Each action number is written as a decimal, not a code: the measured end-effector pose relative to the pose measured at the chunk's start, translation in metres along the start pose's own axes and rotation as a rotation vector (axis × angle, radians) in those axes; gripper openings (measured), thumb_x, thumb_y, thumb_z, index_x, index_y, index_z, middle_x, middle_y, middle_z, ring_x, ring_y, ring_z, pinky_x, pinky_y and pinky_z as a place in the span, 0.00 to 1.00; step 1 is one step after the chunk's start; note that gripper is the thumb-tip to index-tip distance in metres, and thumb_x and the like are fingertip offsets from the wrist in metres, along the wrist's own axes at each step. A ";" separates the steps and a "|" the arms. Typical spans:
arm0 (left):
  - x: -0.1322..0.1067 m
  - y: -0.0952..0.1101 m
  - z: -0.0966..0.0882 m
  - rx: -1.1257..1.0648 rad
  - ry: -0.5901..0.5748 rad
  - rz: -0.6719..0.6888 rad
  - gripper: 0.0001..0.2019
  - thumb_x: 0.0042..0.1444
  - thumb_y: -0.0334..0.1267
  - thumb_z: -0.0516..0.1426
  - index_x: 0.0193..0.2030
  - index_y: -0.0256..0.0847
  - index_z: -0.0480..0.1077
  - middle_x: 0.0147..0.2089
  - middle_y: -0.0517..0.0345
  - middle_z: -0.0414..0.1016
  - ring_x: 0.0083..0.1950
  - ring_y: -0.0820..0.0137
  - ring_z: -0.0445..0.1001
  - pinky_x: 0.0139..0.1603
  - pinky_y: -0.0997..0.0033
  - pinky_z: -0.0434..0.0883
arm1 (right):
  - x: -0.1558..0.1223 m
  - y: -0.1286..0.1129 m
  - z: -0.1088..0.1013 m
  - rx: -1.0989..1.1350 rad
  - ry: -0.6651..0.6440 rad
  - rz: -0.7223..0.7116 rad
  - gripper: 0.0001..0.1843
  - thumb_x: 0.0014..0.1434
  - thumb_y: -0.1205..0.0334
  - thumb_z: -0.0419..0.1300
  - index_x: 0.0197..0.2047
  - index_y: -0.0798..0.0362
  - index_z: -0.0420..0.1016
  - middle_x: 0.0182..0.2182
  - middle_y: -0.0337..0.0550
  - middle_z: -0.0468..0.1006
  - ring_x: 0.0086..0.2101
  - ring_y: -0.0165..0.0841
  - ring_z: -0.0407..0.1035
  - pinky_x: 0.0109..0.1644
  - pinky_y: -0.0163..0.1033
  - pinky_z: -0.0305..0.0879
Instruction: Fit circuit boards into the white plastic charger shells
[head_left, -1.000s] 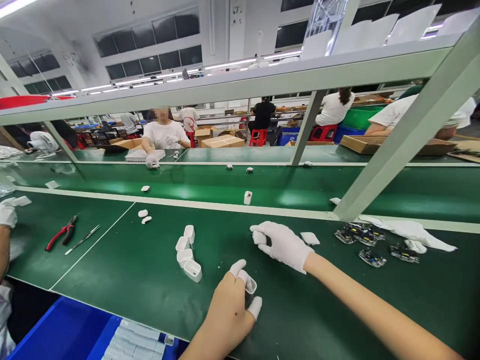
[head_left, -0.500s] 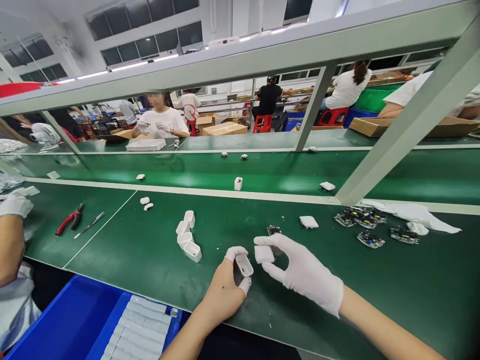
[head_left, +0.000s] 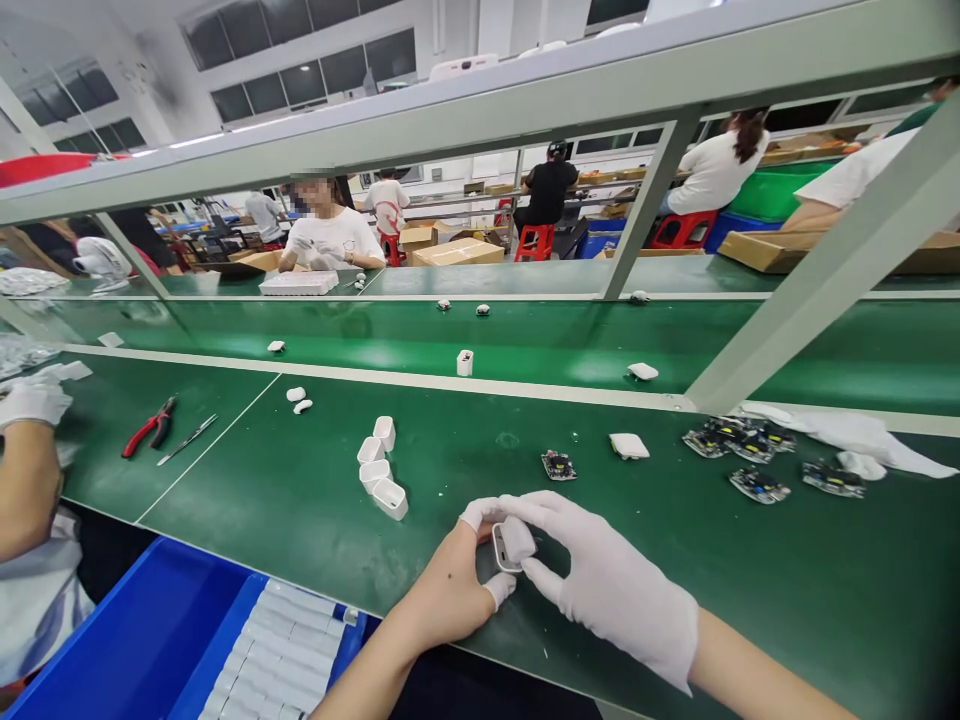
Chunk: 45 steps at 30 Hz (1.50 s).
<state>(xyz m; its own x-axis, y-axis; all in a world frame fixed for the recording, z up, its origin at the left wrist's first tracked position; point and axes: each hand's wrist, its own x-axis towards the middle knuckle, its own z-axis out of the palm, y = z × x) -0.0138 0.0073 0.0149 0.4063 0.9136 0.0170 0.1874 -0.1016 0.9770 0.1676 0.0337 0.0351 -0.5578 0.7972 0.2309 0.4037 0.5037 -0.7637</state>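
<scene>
My left hand [head_left: 454, 580], with white covers on its fingertips, grips a hollow white plastic case [head_left: 498, 552] just above the green bench. My right hand [head_left: 607, 575], in a white glove, pinches a small white rounded piece [head_left: 519, 540] against the case's open end. How far the piece sits inside is hard to tell. Several similar open cases [head_left: 389, 497] stand in a curved row to the left. Beyond my hands lie a small circuit board [head_left: 559, 465] and a white cap-like part [head_left: 628, 446].
Circuit boards [head_left: 759, 486] and a white cloth [head_left: 862, 445] lie at the right. Red-handled pliers [head_left: 150, 428] and tweezers [head_left: 187, 440] lie left, near a co-worker's gloved hand [head_left: 34, 402]. A conveyor belt [head_left: 375, 345] carries parts behind a slanted post [head_left: 817, 260]. A blue bin [head_left: 142, 640] sits below.
My right hand has brought the white piece left and down onto the mouth of the case. My left hand has shifted slightly right. Parts on the belt have moved a little left relative to the bench.
</scene>
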 end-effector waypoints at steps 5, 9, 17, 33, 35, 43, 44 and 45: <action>-0.001 -0.010 0.008 0.304 0.208 -0.083 0.28 0.50 0.28 0.60 0.59 0.42 0.59 0.49 0.51 0.71 0.51 0.62 0.71 0.55 0.58 0.68 | -0.005 -0.002 0.004 0.080 0.067 0.105 0.19 0.56 0.66 0.56 0.51 0.48 0.70 0.40 0.42 0.75 0.41 0.37 0.72 0.50 0.46 0.70; -0.002 -0.019 0.016 0.603 0.335 -0.175 0.24 0.54 0.36 0.59 0.58 0.37 0.62 0.53 0.42 0.69 0.54 0.52 0.68 0.52 0.52 0.67 | -0.010 0.004 0.009 0.310 0.127 0.293 0.22 0.55 0.59 0.59 0.53 0.53 0.66 0.41 0.46 0.77 0.41 0.39 0.74 0.49 0.46 0.73; -0.014 0.000 0.008 0.435 0.135 -0.158 0.30 0.48 0.31 0.62 0.60 0.42 0.62 0.56 0.49 0.69 0.54 0.58 0.69 0.55 0.59 0.66 | -0.011 0.006 0.014 0.288 0.095 0.215 0.19 0.56 0.60 0.58 0.52 0.50 0.67 0.46 0.46 0.75 0.45 0.38 0.73 0.54 0.47 0.71; -0.005 -0.005 -0.005 0.469 0.117 -0.095 0.14 0.43 0.29 0.61 0.39 0.42 0.70 0.34 0.64 0.68 0.34 0.71 0.62 0.34 0.74 0.58 | -0.008 0.005 0.031 -0.082 0.146 0.021 0.20 0.54 0.68 0.53 0.51 0.51 0.65 0.45 0.45 0.73 0.45 0.38 0.70 0.51 0.48 0.70; -0.005 -0.007 -0.006 0.476 0.113 -0.095 0.12 0.42 0.29 0.61 0.36 0.41 0.69 0.33 0.64 0.66 0.34 0.72 0.61 0.34 0.74 0.58 | -0.008 0.004 0.030 -0.078 0.140 -0.014 0.20 0.54 0.69 0.53 0.51 0.50 0.65 0.45 0.44 0.73 0.45 0.37 0.70 0.51 0.47 0.70; -0.003 -0.007 -0.009 0.482 0.091 -0.086 0.13 0.41 0.28 0.61 0.36 0.41 0.68 0.33 0.65 0.64 0.33 0.73 0.60 0.33 0.74 0.57 | -0.009 0.000 0.026 0.030 0.104 0.087 0.18 0.57 0.66 0.57 0.51 0.47 0.68 0.46 0.42 0.75 0.46 0.37 0.71 0.51 0.45 0.70; -0.003 -0.007 -0.009 0.481 0.088 -0.085 0.13 0.41 0.28 0.61 0.36 0.41 0.68 0.33 0.65 0.64 0.33 0.73 0.60 0.33 0.75 0.57 | -0.010 0.001 0.026 0.032 0.107 0.069 0.18 0.57 0.66 0.57 0.51 0.47 0.68 0.46 0.41 0.75 0.45 0.36 0.71 0.51 0.45 0.70; -0.003 -0.006 -0.010 0.482 0.088 -0.082 0.13 0.42 0.28 0.61 0.36 0.41 0.68 0.33 0.65 0.64 0.33 0.73 0.60 0.33 0.75 0.57 | -0.010 0.002 0.026 0.032 0.101 0.049 0.18 0.57 0.67 0.57 0.52 0.46 0.68 0.46 0.40 0.75 0.45 0.36 0.71 0.51 0.45 0.69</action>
<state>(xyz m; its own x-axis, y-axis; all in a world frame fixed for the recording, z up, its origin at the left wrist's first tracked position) -0.0246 0.0093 0.0109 0.2994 0.9540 -0.0176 0.6161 -0.1792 0.7670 0.1545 0.0180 0.0157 -0.4614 0.8507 0.2517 0.4042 0.4542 -0.7939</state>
